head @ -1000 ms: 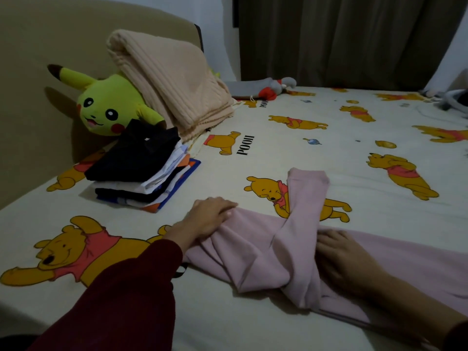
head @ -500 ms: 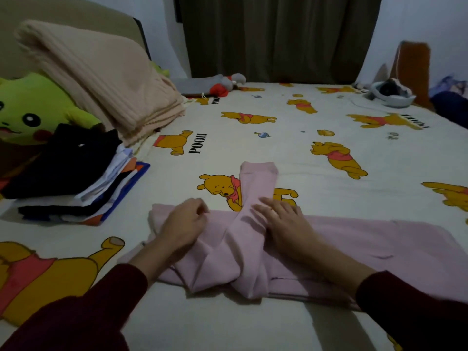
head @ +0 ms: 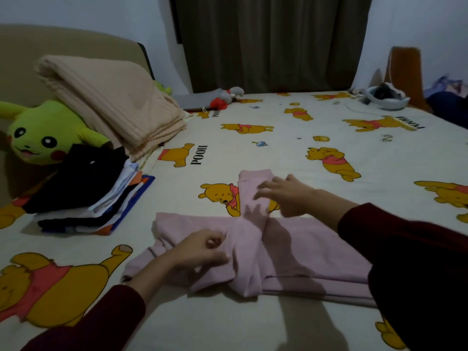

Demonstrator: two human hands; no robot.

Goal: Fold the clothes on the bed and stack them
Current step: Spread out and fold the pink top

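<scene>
A pink garment (head: pixel 291 247) is lying across the lower middle of the frame on the cartoon-bear bedsheet (head: pixel 253 153), with one narrow part of it running up toward the centre of the frame. The left hand (head: pixel 200 249) is resting on the garment's left portion, its fingers curling inward and bunching a fold of the pink cloth against the thumb. The right hand (head: pixel 288 193) is hovering over the upper end of that narrow part, its fingers spreading apart and pointing left; it is motion-blurred, so whether the fingertips are touching the cloth cannot be told, and it is gripping nothing. Both forearms are wearing dark red sleeves. At the left of the frame a stack of folded clothes (head: pixel 88 196) is sitting on the sheet, a black piece on top, well apart from the pink garment. Just behind the stack a yellow plush toy (head: pixel 43 133) is leaning at the headboard, and a folded beige blanket (head: pixel 109 100) is lying against it in the upper left.
</scene>
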